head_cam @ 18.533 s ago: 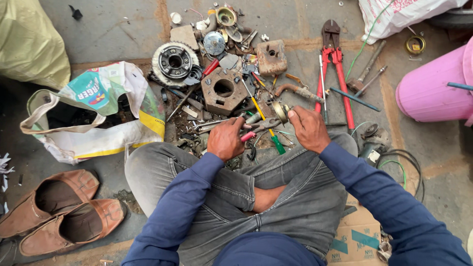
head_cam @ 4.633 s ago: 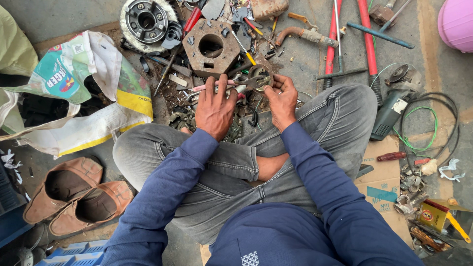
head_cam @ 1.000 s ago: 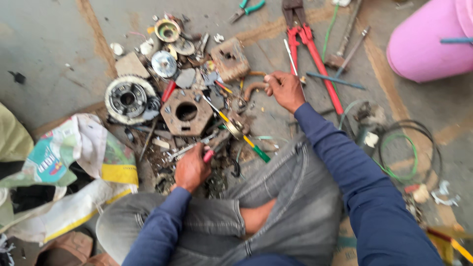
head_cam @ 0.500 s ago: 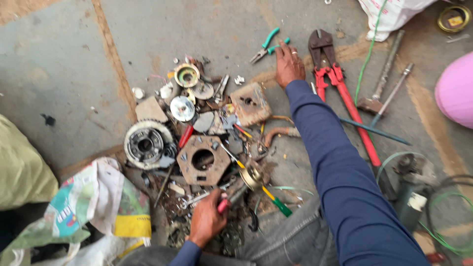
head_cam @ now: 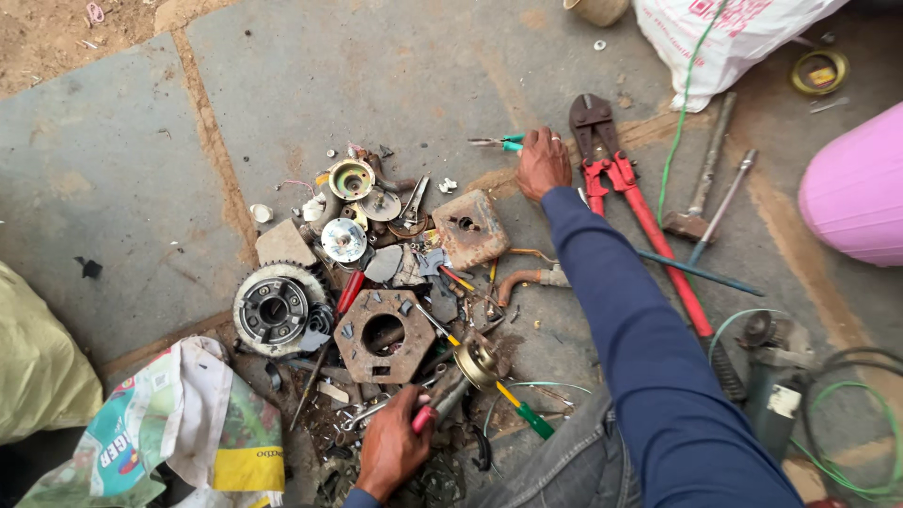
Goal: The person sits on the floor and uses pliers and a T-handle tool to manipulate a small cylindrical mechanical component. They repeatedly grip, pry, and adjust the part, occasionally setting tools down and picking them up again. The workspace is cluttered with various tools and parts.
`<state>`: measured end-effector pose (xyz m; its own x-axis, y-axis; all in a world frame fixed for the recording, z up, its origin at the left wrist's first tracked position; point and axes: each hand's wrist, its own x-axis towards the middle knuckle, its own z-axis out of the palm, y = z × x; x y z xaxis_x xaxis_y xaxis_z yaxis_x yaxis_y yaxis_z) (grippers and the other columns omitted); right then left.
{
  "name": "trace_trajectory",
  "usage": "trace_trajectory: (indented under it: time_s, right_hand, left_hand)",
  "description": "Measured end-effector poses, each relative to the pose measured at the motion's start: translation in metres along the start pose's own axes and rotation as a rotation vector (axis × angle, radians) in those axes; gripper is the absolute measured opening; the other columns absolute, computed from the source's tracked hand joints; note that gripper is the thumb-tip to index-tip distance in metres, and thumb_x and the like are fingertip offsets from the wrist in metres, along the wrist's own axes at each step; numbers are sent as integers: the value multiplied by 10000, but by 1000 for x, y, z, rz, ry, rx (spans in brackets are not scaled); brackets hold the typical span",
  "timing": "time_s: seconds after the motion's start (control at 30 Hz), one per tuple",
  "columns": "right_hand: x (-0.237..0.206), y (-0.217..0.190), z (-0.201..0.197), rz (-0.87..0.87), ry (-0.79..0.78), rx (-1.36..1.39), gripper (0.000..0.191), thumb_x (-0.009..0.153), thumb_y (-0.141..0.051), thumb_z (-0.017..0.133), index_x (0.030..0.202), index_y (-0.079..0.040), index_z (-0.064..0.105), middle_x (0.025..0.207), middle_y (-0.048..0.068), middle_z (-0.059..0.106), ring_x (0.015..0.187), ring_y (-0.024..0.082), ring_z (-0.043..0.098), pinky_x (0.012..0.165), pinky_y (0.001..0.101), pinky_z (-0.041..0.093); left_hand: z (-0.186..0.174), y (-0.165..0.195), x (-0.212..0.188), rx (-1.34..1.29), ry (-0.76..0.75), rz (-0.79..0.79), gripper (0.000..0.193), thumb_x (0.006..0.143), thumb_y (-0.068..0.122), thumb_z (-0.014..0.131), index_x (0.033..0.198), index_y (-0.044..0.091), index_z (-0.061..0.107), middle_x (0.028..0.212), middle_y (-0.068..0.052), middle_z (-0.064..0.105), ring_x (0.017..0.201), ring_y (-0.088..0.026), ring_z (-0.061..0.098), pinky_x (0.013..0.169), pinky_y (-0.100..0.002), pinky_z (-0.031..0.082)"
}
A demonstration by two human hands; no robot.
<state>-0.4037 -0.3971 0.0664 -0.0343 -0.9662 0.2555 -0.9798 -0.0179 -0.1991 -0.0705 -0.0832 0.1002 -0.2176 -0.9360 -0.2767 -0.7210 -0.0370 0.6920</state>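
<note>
Now, right hand (head_cam: 543, 162): my fingers curl onto the green-handled pliers (head_cam: 499, 143), at the hand's 10 o'clock.
Pliers' axis: 3-to-9, tips toward 9.
Left hand (head_cam: 388, 453): fingers clamped on a red-handled tool (head_cam: 438, 403).

head view | worn on head; looks steeply down | near; floor (head_cam: 113, 188) fills frame

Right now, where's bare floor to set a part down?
Bare slab beyond the scrap pile, left of the right hand and pliers. Smaller patch between bolt cutters and hammer. Crowded around the left hand.
</note>
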Motion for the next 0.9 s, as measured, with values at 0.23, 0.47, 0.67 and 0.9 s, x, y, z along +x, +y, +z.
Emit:
trace_trajectory:
  time_s: [0.23, 0.47, 0.67, 0.9]
  right_hand:
    - [-104, 11, -59, 326, -92, 1528, 191, 999, -275, 643, 1043, -93, 604, 831, -2, 582, 740, 118, 581, 664, 315, 499]
    - [-253, -33, -124, 656, -198, 1666, 289, 902, -165, 661, 1183, -98, 673, 1125, 6, 677, 1010, 136, 641, 759, 383, 558]
    - [-322, -81, -189, 476, -469, 2175, 345, 899, -242, 566, 1191, -75, 640, 1242, 89, 720, 1140, 199, 672, 893, 389, 589]
    - [-365, -118, -228, 432, -352, 1701, 399, 1030, -354, 584, 1185, -11, 715, 1102, 144, 725, 1012, 208, 690, 763, 387, 540]
  left_hand:
    - [-10, 9, -8, 41, 123, 40, 253, 839, 238, 725, 1034, 96, 648, 940, -193, 720, 852, -438, 679, 710, -513, 534]
    - [-19, 14, -32, 26, 217, 175, 240, 858, 228, 705, 1049, 99, 640, 970, -182, 724, 854, -437, 681, 708, -515, 537]
    - [-21, 3, -57, 62, 271, 242, 245, 840, 219, 710, 1027, 93, 612, 999, -149, 733, 895, -410, 687, 727, -505, 538]
    - [-31, 4, -85, 79, 308, 294, 254, 852, 215, 701, 1068, 107, 620, 1005, -140, 724, 917, -405, 671, 748, -498, 529]
